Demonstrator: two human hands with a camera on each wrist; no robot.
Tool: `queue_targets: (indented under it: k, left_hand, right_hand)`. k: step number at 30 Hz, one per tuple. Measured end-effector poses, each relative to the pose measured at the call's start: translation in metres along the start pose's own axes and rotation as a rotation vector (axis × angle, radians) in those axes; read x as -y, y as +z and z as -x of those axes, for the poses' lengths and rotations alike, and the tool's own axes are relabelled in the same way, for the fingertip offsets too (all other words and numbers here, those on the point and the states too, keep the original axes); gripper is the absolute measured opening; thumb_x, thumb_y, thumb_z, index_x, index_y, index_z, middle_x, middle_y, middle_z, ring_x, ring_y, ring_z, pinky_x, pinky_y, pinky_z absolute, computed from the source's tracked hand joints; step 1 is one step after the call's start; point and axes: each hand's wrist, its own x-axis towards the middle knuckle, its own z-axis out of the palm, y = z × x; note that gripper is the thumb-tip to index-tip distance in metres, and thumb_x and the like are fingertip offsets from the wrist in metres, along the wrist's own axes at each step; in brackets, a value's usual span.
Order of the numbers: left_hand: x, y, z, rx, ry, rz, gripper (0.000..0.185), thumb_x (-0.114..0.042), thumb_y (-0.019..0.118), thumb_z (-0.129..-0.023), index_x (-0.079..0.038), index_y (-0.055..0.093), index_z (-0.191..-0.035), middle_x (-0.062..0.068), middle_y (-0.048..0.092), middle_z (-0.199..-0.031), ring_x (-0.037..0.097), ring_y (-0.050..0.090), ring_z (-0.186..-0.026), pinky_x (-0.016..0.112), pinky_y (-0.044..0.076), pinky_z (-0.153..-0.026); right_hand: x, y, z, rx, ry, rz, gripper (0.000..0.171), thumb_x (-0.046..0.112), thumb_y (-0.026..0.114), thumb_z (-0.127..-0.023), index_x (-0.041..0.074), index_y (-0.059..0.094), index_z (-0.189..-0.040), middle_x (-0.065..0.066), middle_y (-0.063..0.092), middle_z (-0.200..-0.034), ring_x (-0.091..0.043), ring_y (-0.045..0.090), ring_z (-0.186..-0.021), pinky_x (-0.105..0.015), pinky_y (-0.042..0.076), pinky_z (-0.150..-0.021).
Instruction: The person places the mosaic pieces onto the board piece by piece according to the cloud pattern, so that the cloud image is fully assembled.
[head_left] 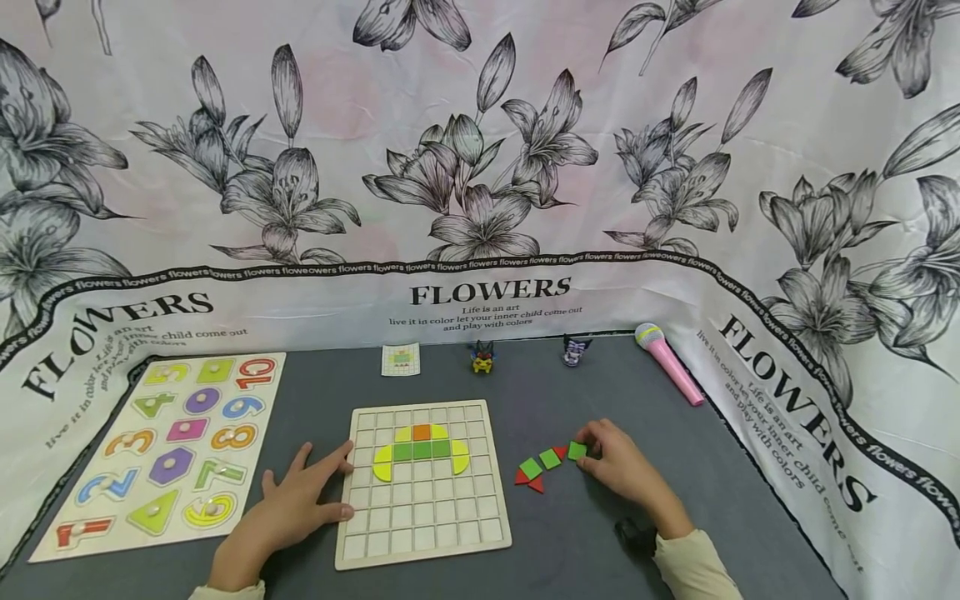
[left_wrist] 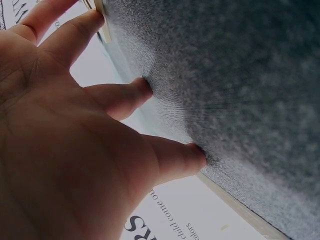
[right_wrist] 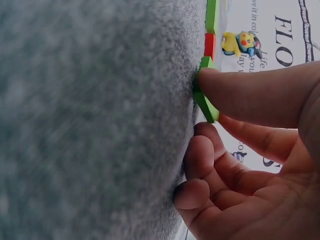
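Note:
A wooden grid board (head_left: 422,533) lies on the grey mat, with yellow, green and orange tiles (head_left: 422,450) set in its upper rows. My left hand (head_left: 300,496) rests flat with spread fingers on the mat at the board's left edge; its fingertips (left_wrist: 142,87) press the grey mat. To the right lie green squares and red triangles (head_left: 542,467). My right hand (head_left: 618,462) pinches the rightmost green square tile (head_left: 577,451), thumb (right_wrist: 250,90) on the tile (right_wrist: 204,97), other fingers curled against the mat.
A number puzzle board (head_left: 176,446) lies at the left. A small pattern card (head_left: 401,359), two small toy figures (head_left: 483,357) (head_left: 575,350) and a pink toy microphone (head_left: 667,362) stand along the back. A floral cloth (head_left: 480,167) surrounds the grey mat (head_left: 585,400).

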Motion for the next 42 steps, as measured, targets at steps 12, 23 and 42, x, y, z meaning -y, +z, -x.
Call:
queue_targets:
  k: [12, 23, 42]
  left_hand:
    - [-0.002, 0.0, 0.001, 0.003, -0.012, -0.001, 0.096, -0.029, 0.092, -0.084, -0.009, 0.043, -0.164, 0.001, 0.067, -0.138, 0.062, 0.011, -0.155, 0.093, -0.002, -0.102]
    - [-0.003, 0.0, 0.002, 0.008, -0.018, 0.007, 0.096, -0.028, 0.092, -0.084, -0.008, 0.043, -0.164, 0.002, 0.067, -0.138, 0.062, 0.011, -0.155, 0.093, -0.003, -0.103]
    - [-0.004, -0.001, 0.0, 0.01, -0.018, -0.003, 0.095, -0.029, 0.091, -0.085, -0.009, 0.042, -0.164, 0.004, 0.066, -0.141, 0.062, 0.009, -0.155, 0.093, -0.003, -0.103]
  right_hand:
    - [0.017, 0.008, -0.01, -0.082, 0.038, -0.083, 0.013, -0.003, 0.075, -0.095, 0.008, 0.07, -0.1, 0.003, 0.068, -0.09, -0.011, 0.062, -0.08, -0.032, 0.053, -0.072]
    - [0.047, 0.025, -0.027, 0.01, 0.017, -0.293, 0.008, 0.0, 0.071, -0.1, 0.006, 0.069, -0.106, -0.003, 0.069, -0.099, -0.016, 0.068, -0.088, -0.031, 0.057, -0.075]
    - [0.099, 0.063, -0.055, 0.158, -0.138, -0.345, 0.008, 0.002, 0.072, -0.098, 0.008, 0.073, -0.104, -0.001, 0.071, -0.097, -0.013, 0.066, -0.082, -0.03, 0.055, -0.073]
